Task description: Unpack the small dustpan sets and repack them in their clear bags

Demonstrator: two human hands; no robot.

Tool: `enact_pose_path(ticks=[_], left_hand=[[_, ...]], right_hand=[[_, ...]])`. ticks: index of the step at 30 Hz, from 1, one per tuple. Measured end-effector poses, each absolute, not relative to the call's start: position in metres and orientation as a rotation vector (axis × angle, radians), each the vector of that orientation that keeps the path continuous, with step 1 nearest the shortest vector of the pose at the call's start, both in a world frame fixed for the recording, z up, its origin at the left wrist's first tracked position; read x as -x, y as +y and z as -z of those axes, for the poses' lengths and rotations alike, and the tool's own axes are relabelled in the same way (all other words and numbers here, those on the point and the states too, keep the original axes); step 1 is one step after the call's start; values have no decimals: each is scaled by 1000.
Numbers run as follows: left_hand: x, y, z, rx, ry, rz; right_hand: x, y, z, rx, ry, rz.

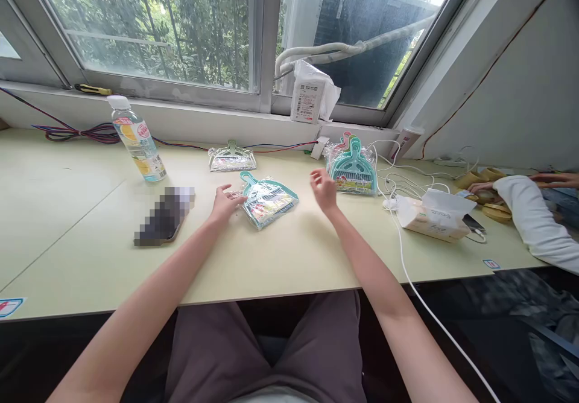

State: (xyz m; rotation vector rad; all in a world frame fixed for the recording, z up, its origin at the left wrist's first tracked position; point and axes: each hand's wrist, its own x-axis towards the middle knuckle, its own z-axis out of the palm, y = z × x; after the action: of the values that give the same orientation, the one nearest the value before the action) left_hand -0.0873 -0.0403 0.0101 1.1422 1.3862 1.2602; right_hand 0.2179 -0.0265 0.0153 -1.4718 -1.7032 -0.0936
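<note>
A mini dustpan and brush set point(268, 201), teal and in clear plastic wrap, lies on the table before me. My left hand point(225, 203) has its thumb and fingers at the left edge of this set, with wrap between them. Just left of an upright stack of wrapped dustpan sets point(354, 171), my right hand point(324, 190) hovers with loosely curled fingers and nothing visible in it. Teal is at the front of that stack and a pink handle shows behind. Farther back rests another wrapped dustpan set point(232, 158), pale with a green handle.
On the left are a drink bottle point(139, 143) and a blurred phone point(163, 219). A tissue pack point(432, 216) and white cables point(404, 258) lie to the right. A small box point(307, 101) stands on the sill. At far right a co-worker's sleeve point(536, 216) reaches over the table.
</note>
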Motion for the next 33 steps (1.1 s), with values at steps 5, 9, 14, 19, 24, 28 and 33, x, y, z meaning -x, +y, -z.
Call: enact_pose_path(ticks=[5,9,14,19,24,28,33], left_hand=[[87,-41,-10,-1148,1259,-1206],[84,-40,-6,-1132,1241,-1304],[90,-39,-9,-1282,1081,-1445],[100,-40,-21,-1100,1129,-1444],[96,-44,-27,-992,1245,-1337],[96,-46,-29,-1234,1458,-1143],[99,-50,-28,-1351,1445,-1014]], right_hand=[[-125,-66,-8,1179,-2276,64],[-107,-88,-16,1144,-2399,173],[-124,-86,-20,1035,-2440,247],[-127,-82,-13,985,-2560,220],[-124,-83,-14,1004,-2587,301],[-125,-83,-15,1071,-2593,402],[-128,-84,-14,1057,-2572,408]])
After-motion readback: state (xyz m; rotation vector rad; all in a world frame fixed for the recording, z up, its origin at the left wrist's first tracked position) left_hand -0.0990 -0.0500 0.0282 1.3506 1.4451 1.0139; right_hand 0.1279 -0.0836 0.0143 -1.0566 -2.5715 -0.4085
